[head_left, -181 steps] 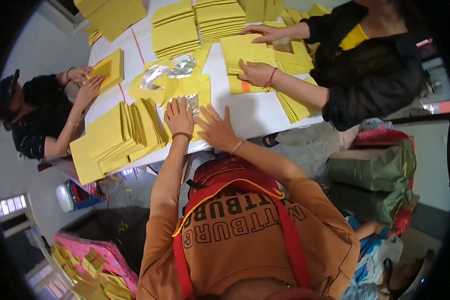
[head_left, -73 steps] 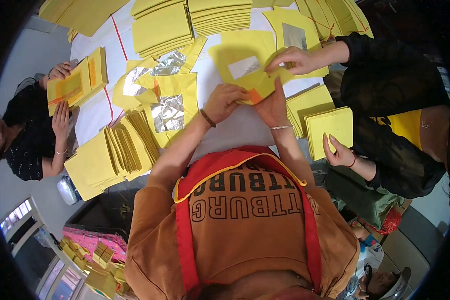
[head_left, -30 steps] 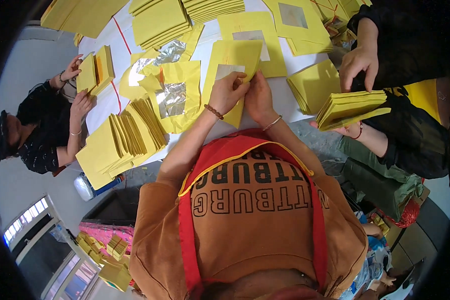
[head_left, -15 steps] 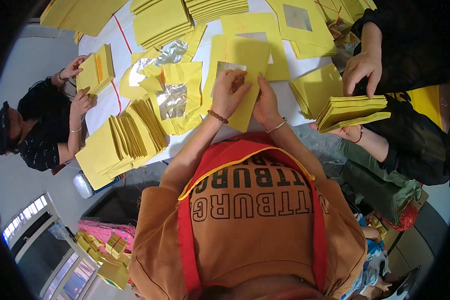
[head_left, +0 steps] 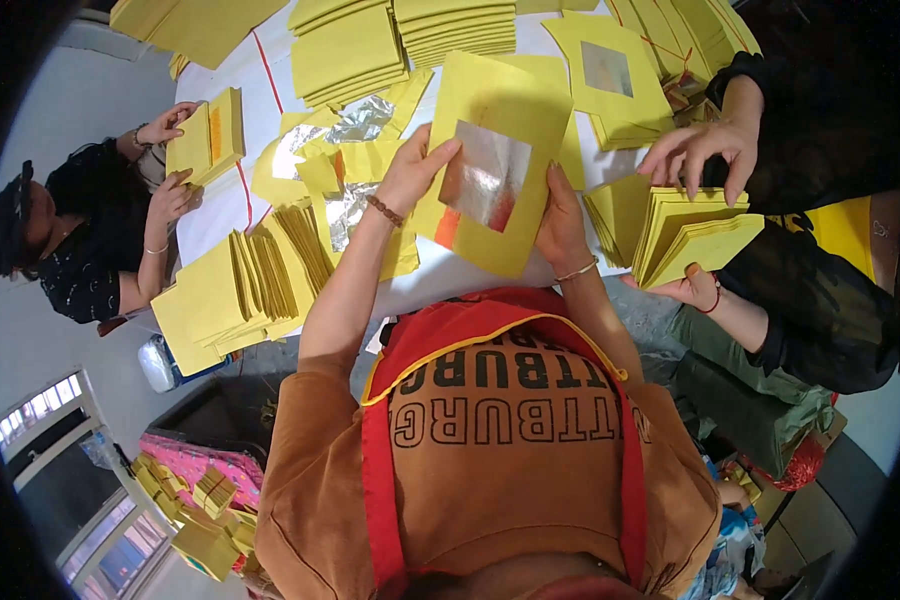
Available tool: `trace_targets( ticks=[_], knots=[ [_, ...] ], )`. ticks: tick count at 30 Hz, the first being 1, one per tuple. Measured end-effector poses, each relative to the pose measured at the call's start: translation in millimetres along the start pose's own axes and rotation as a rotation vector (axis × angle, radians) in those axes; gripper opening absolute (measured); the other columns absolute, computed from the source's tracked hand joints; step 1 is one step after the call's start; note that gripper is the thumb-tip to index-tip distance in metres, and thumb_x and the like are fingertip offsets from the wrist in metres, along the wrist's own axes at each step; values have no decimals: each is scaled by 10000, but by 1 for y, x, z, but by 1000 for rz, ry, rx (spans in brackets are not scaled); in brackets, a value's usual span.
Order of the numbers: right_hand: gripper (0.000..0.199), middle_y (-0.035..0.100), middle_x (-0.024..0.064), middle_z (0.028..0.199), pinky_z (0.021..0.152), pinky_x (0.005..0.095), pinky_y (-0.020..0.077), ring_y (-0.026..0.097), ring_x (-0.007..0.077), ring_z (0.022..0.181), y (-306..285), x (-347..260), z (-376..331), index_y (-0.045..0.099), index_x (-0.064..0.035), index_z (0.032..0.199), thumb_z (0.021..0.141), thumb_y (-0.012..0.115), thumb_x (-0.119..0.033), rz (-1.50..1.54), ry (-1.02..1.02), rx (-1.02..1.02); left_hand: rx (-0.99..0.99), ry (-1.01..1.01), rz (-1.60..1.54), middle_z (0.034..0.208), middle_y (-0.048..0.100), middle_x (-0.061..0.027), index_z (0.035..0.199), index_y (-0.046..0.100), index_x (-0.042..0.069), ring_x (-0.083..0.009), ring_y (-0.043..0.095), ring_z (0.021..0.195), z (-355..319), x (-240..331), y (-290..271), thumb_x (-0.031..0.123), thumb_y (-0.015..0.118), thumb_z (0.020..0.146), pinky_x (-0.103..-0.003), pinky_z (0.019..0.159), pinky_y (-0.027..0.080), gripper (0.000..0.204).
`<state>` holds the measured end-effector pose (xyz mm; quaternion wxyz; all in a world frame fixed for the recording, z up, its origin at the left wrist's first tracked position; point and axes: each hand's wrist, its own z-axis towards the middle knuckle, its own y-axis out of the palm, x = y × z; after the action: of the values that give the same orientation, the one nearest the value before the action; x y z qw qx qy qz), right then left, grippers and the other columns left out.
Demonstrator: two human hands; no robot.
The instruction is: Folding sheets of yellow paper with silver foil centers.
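Note:
Between both hands I hold a yellow paper sheet (head_left: pixel 500 90) tilted above the table; a silver foil rectangle with an orange-red patch at its lower left lies on its face. My left hand (head_left: pixel 415 172) grips the left edge, thumb on the foil's upper corner. On the right edge, my right hand (head_left: pixel 562 222) has its thumb on the front and its fingers partly hidden behind. Crumpled yellow papers with foil (head_left: pixel 362 122) lie left of my left hand. Beyond my right hand is another yellow sheet with a foil square (head_left: pixel 606 70).
Fanned yellow paper bundles (head_left: pixel 255 275) lie at the table's near left; stacked yellow paper (head_left: pixel 350 55) stands at the back. At right, a co-worker's hand (head_left: pixel 705 155) handles a folded yellow stack (head_left: pixel 705 240). At left, another person holds a yellow bundle (head_left: pixel 205 140). The table (head_left: pixel 210 215) has a white cover.
The sheet has been raised and tilted, uncovering its foil. My left hand has moved from the sheet's middle to its left edge. At right, the co-worker's folded stack has turned and spread.

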<state>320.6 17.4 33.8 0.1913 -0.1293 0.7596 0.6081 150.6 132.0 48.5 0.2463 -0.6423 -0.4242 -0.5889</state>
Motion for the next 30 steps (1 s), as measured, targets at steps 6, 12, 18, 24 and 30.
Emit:
trace_targets(
  ticks=[6, 12, 18, 24, 30],
  knots=[
    [305, 526, 38, 1095, 867, 299, 401, 498, 148, 1003, 15, -2, -3, 458, -64, 1133, 893, 409, -245, 42, -1, 77, 485, 538, 827, 903, 520, -64, 1079, 486, 27, -119, 490, 721, -1, -8, 21, 107, 611, 751, -242, 654, 406, 360],
    [267, 528, 30, 1053, 846, 305, 410, 507, 146, 967, 28, 11, -3, 472, -78, 1107, 859, 482, -178, -60, 10, 83, 121, 305, 347, 983, 495, -37, 1107, 497, 43, -90, 473, 759, -19, 7, 67, 120, 618, 755, -211, 645, 424, 380],
    [252, 530, 23, 1015, 805, 295, 426, 511, 125, 924, 18, 24, 5, 478, -85, 1078, 839, 522, -152, -45, 21, 37, 99, 264, 385, 1058, 486, -46, 1164, 460, 44, -111, 487, 843, -19, -14, 61, 148, 632, 744, -227, 683, 431, 466],
    [223, 532, 11, 983, 778, 260, 432, 512, 102, 897, 16, 27, 6, 482, -91, 1054, 841, 519, -144, -96, 13, 70, 37, 160, 34, 1049, 516, -73, 1174, 434, 21, -135, 506, 889, -23, -17, 59, 127, 660, 714, -238, 700, 436, 524],
    [196, 533, -2, 962, 761, 244, 432, 511, 89, 875, 13, 28, 7, 489, -95, 1030, 848, 512, -166, -122, 11, 106, 17, 119, -108, 1039, 525, -77, 1175, 422, 3, -123, 509, 923, -26, -14, 60, 67, 622, 746, -231, 734, 439, 477]
  ],
)
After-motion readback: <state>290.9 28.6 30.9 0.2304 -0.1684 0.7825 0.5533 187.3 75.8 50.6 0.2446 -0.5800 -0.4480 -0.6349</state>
